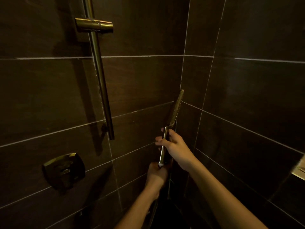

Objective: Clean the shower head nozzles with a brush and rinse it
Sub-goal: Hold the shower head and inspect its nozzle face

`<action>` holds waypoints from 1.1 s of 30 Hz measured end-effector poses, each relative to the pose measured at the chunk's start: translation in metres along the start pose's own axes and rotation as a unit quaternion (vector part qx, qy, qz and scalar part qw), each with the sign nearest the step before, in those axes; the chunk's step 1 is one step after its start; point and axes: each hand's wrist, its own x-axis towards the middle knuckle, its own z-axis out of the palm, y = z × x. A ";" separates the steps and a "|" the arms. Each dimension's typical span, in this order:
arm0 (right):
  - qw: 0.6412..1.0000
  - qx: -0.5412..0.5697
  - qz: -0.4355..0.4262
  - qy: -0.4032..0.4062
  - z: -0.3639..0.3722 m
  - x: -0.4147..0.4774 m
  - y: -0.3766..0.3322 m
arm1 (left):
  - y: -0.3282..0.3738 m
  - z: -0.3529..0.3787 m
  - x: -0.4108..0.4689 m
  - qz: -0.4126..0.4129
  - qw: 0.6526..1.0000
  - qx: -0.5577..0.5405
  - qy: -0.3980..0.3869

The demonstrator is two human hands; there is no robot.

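A slim brass hand shower head [176, 109] stands upright in the dim tiled corner, seen edge-on, its nozzles facing right. My right hand [175, 146] grips its handle in the middle. My left hand [156, 175] is closed around the bottom end of the handle, where a white collar meets the hose. The hose drops into shadow below my left hand. No brush is in view.
A brass slide rail [100, 76] with an empty holder bracket [94, 27] runs down the left wall. Below it sits a square valve handle [64, 171]. A bright fixture edge [299, 169] shows at the far right. Dark tiled walls close in on both sides.
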 end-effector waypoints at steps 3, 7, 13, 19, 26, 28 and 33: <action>0.996 -0.075 -0.038 0.033 -0.003 -0.003 -0.001 | -0.001 -0.003 0.001 -0.002 1.000 -0.014 -0.005; 0.998 -0.033 -0.043 0.019 -0.008 0.000 -0.002 | 0.000 -0.003 0.001 -0.004 1.000 -0.026 -0.012; 0.998 -0.003 -0.055 -0.017 -0.014 0.006 -0.002 | 0.001 0.000 0.002 0.019 0.999 -0.017 -0.047; 0.996 0.018 -0.088 -0.012 -0.017 0.010 0.000 | 0.005 0.003 0.000 0.024 0.997 0.001 -0.068; 0.991 0.031 -0.131 -0.001 -0.025 0.018 -0.010 | 0.018 0.006 0.012 0.022 0.998 0.038 -0.050; 0.991 0.042 -0.130 0.003 -0.029 0.022 -0.011 | 0.024 0.008 0.015 0.017 0.998 0.046 -0.041; 0.991 0.051 -0.116 0.030 -0.044 0.033 -0.006 | 0.030 0.014 0.024 0.036 0.996 0.070 -0.029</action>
